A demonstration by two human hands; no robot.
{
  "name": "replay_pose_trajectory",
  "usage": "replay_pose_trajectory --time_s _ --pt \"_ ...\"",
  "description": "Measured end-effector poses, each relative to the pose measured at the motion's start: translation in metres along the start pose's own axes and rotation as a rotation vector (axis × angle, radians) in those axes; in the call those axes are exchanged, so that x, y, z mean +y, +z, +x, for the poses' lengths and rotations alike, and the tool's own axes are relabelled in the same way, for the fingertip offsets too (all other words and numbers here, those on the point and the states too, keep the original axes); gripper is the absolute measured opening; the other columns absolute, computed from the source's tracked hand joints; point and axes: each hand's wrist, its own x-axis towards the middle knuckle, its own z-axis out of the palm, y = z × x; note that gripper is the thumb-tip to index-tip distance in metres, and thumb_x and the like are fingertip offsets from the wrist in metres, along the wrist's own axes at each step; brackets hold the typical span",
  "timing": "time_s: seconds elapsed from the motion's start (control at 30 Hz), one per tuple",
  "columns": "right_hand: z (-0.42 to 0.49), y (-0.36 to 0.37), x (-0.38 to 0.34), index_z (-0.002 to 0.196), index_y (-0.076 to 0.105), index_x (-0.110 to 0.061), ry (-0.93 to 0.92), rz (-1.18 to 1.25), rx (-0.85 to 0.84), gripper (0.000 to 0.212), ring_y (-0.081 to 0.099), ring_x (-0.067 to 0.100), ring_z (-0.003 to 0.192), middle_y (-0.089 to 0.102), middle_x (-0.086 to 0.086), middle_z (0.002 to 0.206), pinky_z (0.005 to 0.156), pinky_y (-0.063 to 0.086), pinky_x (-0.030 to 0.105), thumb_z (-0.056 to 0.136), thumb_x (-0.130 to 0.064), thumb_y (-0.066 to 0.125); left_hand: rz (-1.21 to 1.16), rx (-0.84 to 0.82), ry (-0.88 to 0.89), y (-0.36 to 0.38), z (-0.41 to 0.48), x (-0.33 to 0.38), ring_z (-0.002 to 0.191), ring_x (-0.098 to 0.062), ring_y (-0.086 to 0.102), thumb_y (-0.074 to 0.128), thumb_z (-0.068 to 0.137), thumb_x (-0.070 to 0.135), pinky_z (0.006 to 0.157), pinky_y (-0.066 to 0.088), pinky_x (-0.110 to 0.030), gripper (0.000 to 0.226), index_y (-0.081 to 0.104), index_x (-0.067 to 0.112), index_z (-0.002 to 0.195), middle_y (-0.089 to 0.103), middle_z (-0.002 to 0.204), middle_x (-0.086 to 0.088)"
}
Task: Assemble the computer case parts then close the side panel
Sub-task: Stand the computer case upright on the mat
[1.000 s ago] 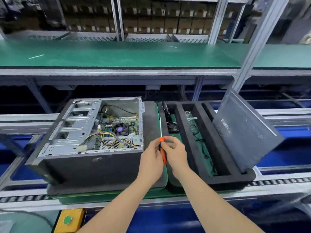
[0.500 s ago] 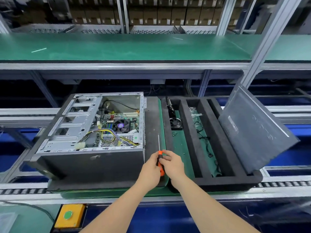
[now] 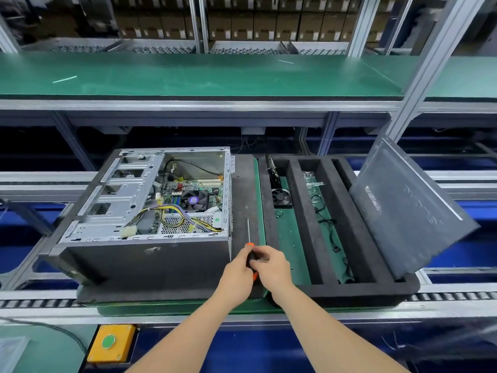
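We see the computer case [image 3: 145,211] lying open, wiring exposed.
Our left hand [image 3: 238,270] and right hand [image 3: 271,267] both grip the orange screwdriver [image 3: 250,246].

A grey metal computer case [image 3: 150,262] lies on its side, its open top exposing the motherboard [image 3: 188,187] and yellow wiring [image 3: 172,211]. Its dark grey side panel [image 3: 411,208] leans tilted at the right end of a black foam tray [image 3: 306,224] holding a small black fan [image 3: 281,197] and cables [image 3: 324,211].
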Motion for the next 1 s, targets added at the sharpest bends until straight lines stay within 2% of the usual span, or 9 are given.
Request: replay_pose_trajectory --time_s 0.13,0.3,0.43,0.57,0.7,0.8,0.9,0.97,1.0 --pt "-0.001 -0.002 -0.003 0.123 0.075 -0.028 -0.015 -0.016 0.015 0.036 0.065 0.005 0.1 0.073 -0.013 0.11 0.078 0.047 0.014 0.092 -0.009 0.074 0.0 0.029 0.044 -0.001 -0.003 0.01 0.108 -0.01 0.057 0.035 0.103 0.001 0.066 0.042 0.0 0.062 0.033 0.029 0.158 0.05 0.151 -0.001" --pt "-0.003 -0.005 -0.009 0.111 0.074 -0.034 -0.031 -0.028 0.052 0.029 0.066 0.011 0.107 0.073 -0.014 0.107 0.09 0.052 0.027 0.091 -0.012 0.074 -0.018 0.081 0.084 -0.003 -0.009 0.022 0.093 -0.004 0.059 0.038 0.103 0.002 0.063 0.042 -0.002 0.06 0.039 0.032 0.155 0.058 0.138 -0.001" --pt "-0.004 -0.009 -0.019 0.111 0.076 -0.029 -0.083 -0.029 0.077 0.025 0.066 0.013 0.112 0.074 -0.013 0.11 0.102 0.053 0.039 0.091 -0.016 0.074 -0.022 0.118 0.142 -0.007 -0.015 0.036 0.118 -0.004 0.053 0.04 0.102 0.0 0.079 0.041 -0.001 0.059 0.043 0.031 0.152 0.055 0.143 0.005" --pt "-0.005 -0.013 -0.039 0.11 0.076 -0.031 -0.133 -0.029 0.095 0.025 0.064 0.014 0.116 0.074 -0.011 0.114 0.104 0.05 0.04 0.091 -0.016 0.07 -0.056 0.2 0.258 -0.015 -0.024 0.054 0.122 0.001 0.055 0.04 0.097 -0.007 0.092 0.041 -0.003 0.058 0.054 0.03 0.141 0.06 0.138 0.009" --pt "-0.001 -0.014 -0.064 0.109 0.077 -0.03 -0.252 -0.019 0.09 0.024 0.064 0.011 0.111 0.074 -0.015 0.109 0.101 0.051 0.039 0.091 -0.016 0.071 -0.064 0.399 0.398 -0.035 -0.03 0.073 0.113 0.007 0.06 0.045 0.095 -0.008 0.091 0.046 -0.008 0.048 0.063 0.027 0.124 0.067 0.122 0.011" --pt "0.003 -0.011 -0.086 0.108 0.076 -0.032 -0.366 -0.029 0.057 0.023 0.064 0.007 0.105 0.073 -0.017 0.108 0.097 0.05 0.033 0.091 -0.016 0.071 0.033 0.702 0.42 -0.055 -0.032 0.078 0.112 -0.007 0.058 0.051 0.092 -0.006 0.091 0.042 -0.021 0.039 0.066 0.024 0.113 0.063 0.116 0.009" --pt "0.008 -0.004 -0.105 0.115 0.075 -0.029 -0.418 -0.06 -0.006 0.025 0.063 0.005 0.112 0.072 -0.014 0.117 0.101 0.049 0.03 0.093 -0.017 0.07 0.109 1.026 0.256 -0.076 -0.032 0.072 0.126 -0.023 0.048 0.061 0.085 -0.001 0.102 0.037 -0.037 0.036 0.065 0.024 0.112 0.052 0.134 0.0" --pt "0.012 0.001 -0.117 0.123 0.072 -0.027 -0.434 -0.102 -0.042 0.031 0.063 0.009 0.114 0.07 -0.011 0.123 0.103 0.049 0.031 0.093 -0.019 0.071 0.116 1.171 0.046 -0.088 -0.032 0.063 0.144 -0.028 0.033 0.069 0.083 0.008 0.114 0.027 -0.053 0.047 0.059 0.023 0.126 0.032 0.157 -0.007" --pt "0.014 0.004 -0.122 0.127 0.071 -0.027 -0.441 -0.125 -0.065 0.033 0.063 0.012 0.117 0.069 -0.01 0.127 0.103 0.048 0.03 0.094 -0.019 0.07 0.086 1.194 -0.04 -0.092 -0.032 0.059 0.15 -0.03 0.023 0.071 0.083 0.013 0.117 0.02 -0.056 0.057 0.052 0.023 0.136 0.019 0.164 -0.009"
